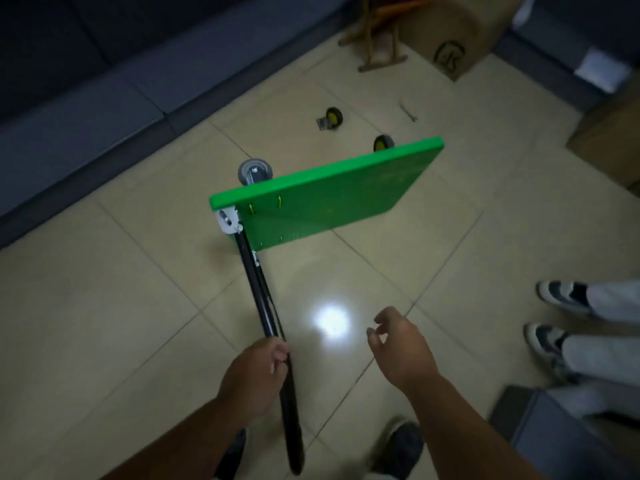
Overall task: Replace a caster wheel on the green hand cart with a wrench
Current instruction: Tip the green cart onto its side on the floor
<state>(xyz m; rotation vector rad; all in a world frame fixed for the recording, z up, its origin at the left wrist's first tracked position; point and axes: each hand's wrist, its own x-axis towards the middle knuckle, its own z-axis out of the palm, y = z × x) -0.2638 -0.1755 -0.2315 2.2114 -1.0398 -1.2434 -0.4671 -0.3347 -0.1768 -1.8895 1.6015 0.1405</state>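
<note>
Below, left hand [258, 370] clamped around black cart handle [258, 299], right hand [398, 344] hovering free, fingers loosely curled, holding nothing

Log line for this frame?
left hand: grips cart handle | right hand: open, empty | green cart: tilted up | loose caster, wrench: on floor

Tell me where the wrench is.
In the head view, the wrench lies on the floor beyond the green cart, right of the loose yellow caster wheel.
</note>
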